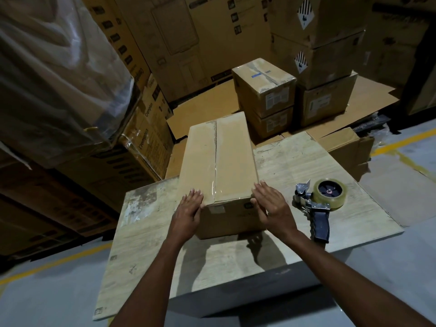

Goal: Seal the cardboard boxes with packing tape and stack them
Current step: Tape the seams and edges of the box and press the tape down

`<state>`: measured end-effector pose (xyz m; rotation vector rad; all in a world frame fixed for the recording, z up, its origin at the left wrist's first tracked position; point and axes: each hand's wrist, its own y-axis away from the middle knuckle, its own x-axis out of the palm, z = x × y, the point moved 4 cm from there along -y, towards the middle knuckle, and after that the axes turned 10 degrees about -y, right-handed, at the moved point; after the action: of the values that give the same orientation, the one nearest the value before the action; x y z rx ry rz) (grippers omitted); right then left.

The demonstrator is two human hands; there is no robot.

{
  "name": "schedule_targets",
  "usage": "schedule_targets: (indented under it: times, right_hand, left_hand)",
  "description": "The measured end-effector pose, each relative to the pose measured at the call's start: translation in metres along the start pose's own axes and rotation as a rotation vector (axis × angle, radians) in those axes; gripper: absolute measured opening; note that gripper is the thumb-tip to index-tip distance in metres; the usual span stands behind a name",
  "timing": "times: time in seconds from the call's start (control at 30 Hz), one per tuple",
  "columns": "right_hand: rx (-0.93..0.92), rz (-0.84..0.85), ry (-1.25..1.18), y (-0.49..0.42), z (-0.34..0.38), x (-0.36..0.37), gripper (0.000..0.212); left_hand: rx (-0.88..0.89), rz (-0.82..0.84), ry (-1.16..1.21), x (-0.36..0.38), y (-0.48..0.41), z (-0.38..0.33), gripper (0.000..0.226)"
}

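Hands flat, grip open: left hand (190, 207), right hand (271, 205) flank box (218, 161) near corners.

Bare tabletop (236, 263) beneath both wrists; tape dispenser (323, 204) obstructs just beyond right hand (271, 206); box (219, 166) fills the gap between hands.

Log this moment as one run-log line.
box: taped, on table | left hand, right hand: flat on near corners | tape dispenser: idle

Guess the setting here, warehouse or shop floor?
Likely a warehouse packing area: printed cartons stacked high, yellow floor line, and a tape dispenser beside a taped box on the worktable.
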<state>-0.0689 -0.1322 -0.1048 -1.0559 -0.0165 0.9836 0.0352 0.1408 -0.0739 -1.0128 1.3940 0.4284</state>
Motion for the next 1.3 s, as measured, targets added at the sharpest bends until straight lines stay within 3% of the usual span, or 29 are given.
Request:
schedule_targets:
  times: [0.17, 0.27, 0.37, 0.5, 0.7, 0.9, 0.97, 1.13, 1.3]
  right_hand:
    - [-0.156, 0.056, 0.08, -0.005, 0.026, 0.026, 0.037]
    - [-0.242, 0.173, 0.137, -0.016, 0.043, 0.054, 0.035]
    - [-0.234, 0.316, 0.189, -0.03, 0.051, 0.084, 0.047]
    - [-0.261, 0.395, 0.202, -0.037, 0.049, 0.094, 0.044]
    - [-0.226, 0.403, 0.12, -0.043, 0.035, 0.061, 0.034]
    - [-0.148, 0.446, 0.006, -0.038, -0.004, 0.017, 0.064]
    - [-0.129, 0.485, -0.025, -0.038, -0.009, 0.017, 0.076]
    - [-0.169, 0.435, -0.019, -0.037, -0.003, 0.022, 0.07]
    - [-0.181, 0.409, -0.038, -0.038, -0.002, 0.018, 0.071]
  left_hand:
    - [0.07, -0.06, -0.027, 0.008, 0.003, 0.0, 0.065]
    - [0.094, -0.088, -0.04, 0.008, 0.004, -0.002, 0.064]
    - [0.075, -0.089, -0.04, 0.009, 0.003, 0.0, 0.061]
    - [0.064, -0.089, -0.051, 0.011, 0.004, 0.001, 0.058]
    - [0.083, -0.07, -0.055, 0.013, 0.006, 0.006, 0.063]
    - [0.062, -0.079, -0.038, 0.01, 0.005, 0.004, 0.049]
    - [-0.004, -0.058, -0.01, 0.007, 0.005, -0.001, 0.056]
    - [-0.162, -0.151, -0.036, 0.011, -0.003, -0.014, 0.069]
    - [-0.085, -0.168, -0.093, 0.012, -0.002, -0.01, 0.05]
